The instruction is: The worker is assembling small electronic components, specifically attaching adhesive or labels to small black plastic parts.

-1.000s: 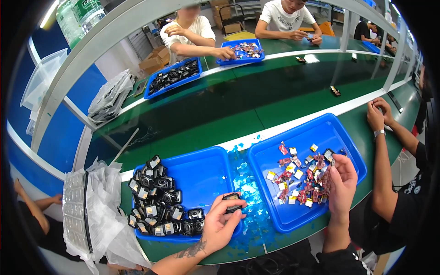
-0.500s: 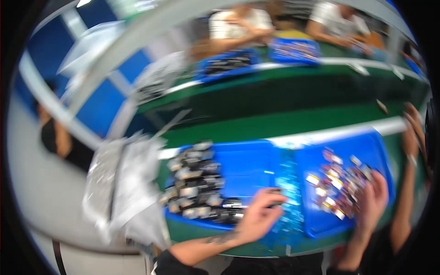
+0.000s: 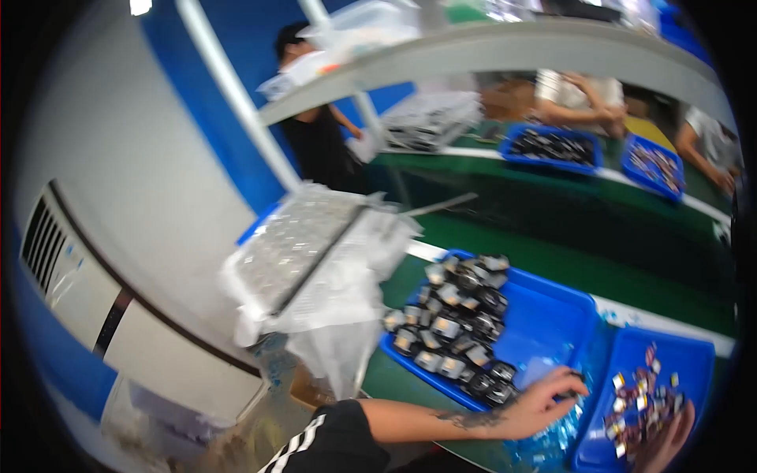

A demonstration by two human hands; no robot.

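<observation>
At far left, a white louvred cabinet (image 3: 79, 276) carries pale marks too blurred to read. Clear moulded trays (image 3: 296, 252), wrapped in crumpled plastic, lie at the left end of the green desk (image 3: 378, 382). Behind them is a co-worker in black (image 3: 315, 150), partly hidden by the shelf frame. Below, a black sleeve (image 3: 339, 437) with white stripes is cut off by the lower edge.

Near the desk's left end, a blue tray (image 3: 548, 311) holds a heap of black units (image 3: 449, 323) along its left side, many bearing pale rectangles; any print on these is too small to make out. Over this tray's near right corner, the left hand (image 3: 540, 402) has its fingers closed on a small dark piece (image 3: 569, 384), largely covered and blurred. Blue film scraps (image 3: 544, 449) litter the desk beneath.

Across the desk, a far tray (image 3: 552, 164) contains dark pieces; the co-worker in white (image 3: 579, 102) behind it has the head hidden by the shelf.

At right, a second blue tray (image 3: 666, 340) contains small red and pale parts (image 3: 639, 402). Over its near right side, the right hand (image 3: 670, 441) is dim and blurred; whether it grips anything cannot be told.
</observation>
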